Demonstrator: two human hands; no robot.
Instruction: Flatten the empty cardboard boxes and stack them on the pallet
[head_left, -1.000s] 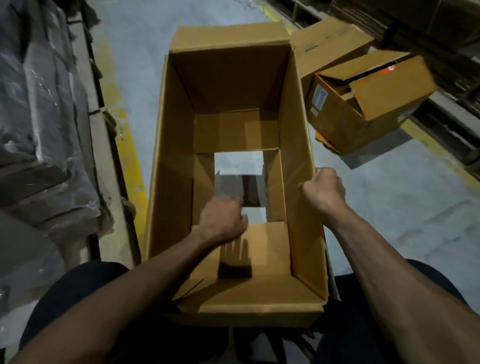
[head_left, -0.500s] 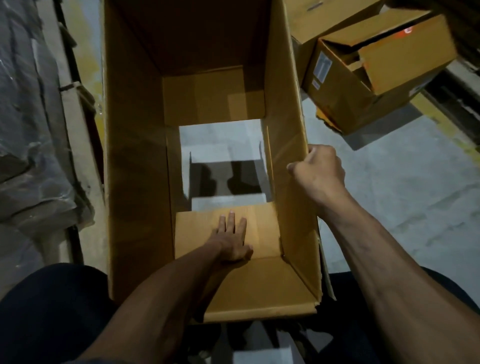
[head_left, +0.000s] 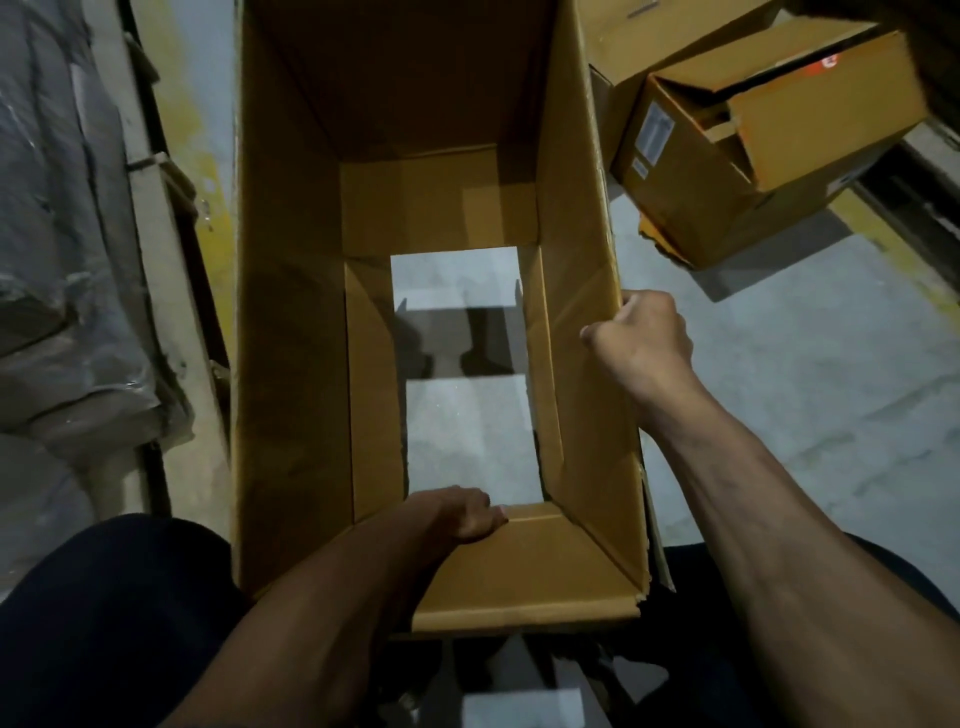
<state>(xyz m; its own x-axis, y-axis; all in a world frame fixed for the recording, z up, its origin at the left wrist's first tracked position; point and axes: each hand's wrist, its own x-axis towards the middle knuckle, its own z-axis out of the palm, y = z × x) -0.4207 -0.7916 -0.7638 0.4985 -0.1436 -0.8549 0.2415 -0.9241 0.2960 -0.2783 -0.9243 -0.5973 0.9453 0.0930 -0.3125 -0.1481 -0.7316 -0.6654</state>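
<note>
The open box stands mouth-up, long axis running 6 to 12 o'clock — left hand curls over its near bottom flap, right hand grips the 3 o'clock wall.

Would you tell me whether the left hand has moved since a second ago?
Yes: the left hand pulled back toward the body, along the box floor.

Location: warehouse or storage floor. Indicators: bare concrete floor with painted yellow line, loose cardboard boxes, and plastic-wrapped goods stacked at left.
</note>
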